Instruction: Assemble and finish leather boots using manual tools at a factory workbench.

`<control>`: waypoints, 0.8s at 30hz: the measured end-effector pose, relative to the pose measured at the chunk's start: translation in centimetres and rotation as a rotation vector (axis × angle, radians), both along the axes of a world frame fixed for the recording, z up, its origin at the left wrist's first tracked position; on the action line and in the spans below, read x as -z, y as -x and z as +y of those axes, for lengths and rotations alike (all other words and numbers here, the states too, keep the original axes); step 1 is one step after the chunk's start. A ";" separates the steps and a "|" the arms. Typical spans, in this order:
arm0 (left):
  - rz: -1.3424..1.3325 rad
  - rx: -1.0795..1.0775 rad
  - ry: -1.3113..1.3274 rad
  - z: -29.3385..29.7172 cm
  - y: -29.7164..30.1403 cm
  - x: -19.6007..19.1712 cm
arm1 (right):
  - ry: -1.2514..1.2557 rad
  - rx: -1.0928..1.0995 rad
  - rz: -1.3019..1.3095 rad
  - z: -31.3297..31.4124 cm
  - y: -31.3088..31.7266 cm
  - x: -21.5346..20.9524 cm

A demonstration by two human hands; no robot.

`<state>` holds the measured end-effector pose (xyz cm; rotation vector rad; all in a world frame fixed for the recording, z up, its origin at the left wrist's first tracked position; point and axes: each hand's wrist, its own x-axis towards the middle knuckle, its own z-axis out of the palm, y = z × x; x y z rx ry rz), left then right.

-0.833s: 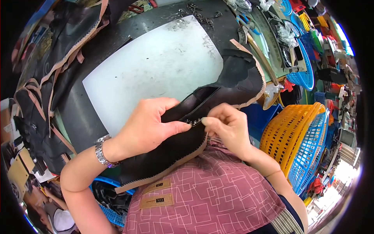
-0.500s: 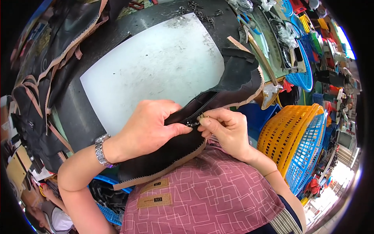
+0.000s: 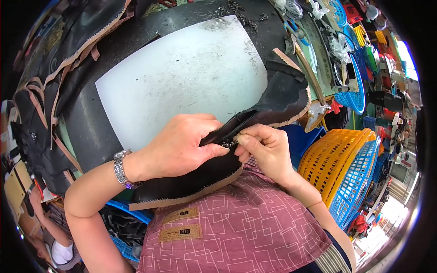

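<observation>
A black leather piece (image 3: 277,98) with a tan zigzag edge lies across my lap and the table's near edge. My left hand (image 3: 180,145), with a metal watch on its wrist, presses and pinches the leather from the left. My right hand (image 3: 266,148) pinches a small metal fitting (image 3: 229,143) against the leather's folded edge, fingertips meeting the left hand's. Under the hands part of the leather is hidden.
A white cutting board (image 3: 182,73) lies on the dark table. More black leather pieces (image 3: 43,132) hang at the left. Loose metal fittings (image 3: 236,11) sit at the far edge. Yellow (image 3: 339,159) and blue (image 3: 359,182) baskets stand at the right.
Both hands have stayed together on the leather's edge, the right fingers working closer to the fitting. The view has shifted slightly.
</observation>
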<state>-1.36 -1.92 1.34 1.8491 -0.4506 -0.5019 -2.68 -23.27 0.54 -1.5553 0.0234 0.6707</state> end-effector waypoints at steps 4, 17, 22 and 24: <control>-0.087 -0.012 -0.075 -0.5 0.4 0.0 | -0.038 0.032 0.074 0.1 0.3 -0.1; 0.213 -0.222 -0.013 -1.1 0.9 0.9 | 0.299 -0.175 -1.096 0.0 -2.1 2.0; 0.078 -0.175 -0.089 -0.9 0.6 0.4 | 0.159 -0.320 -0.990 -0.5 -3.8 3.0; 0.120 -0.165 -0.121 -0.9 0.3 0.0 | 0.312 -0.288 -1.144 -0.4 -4.2 1.7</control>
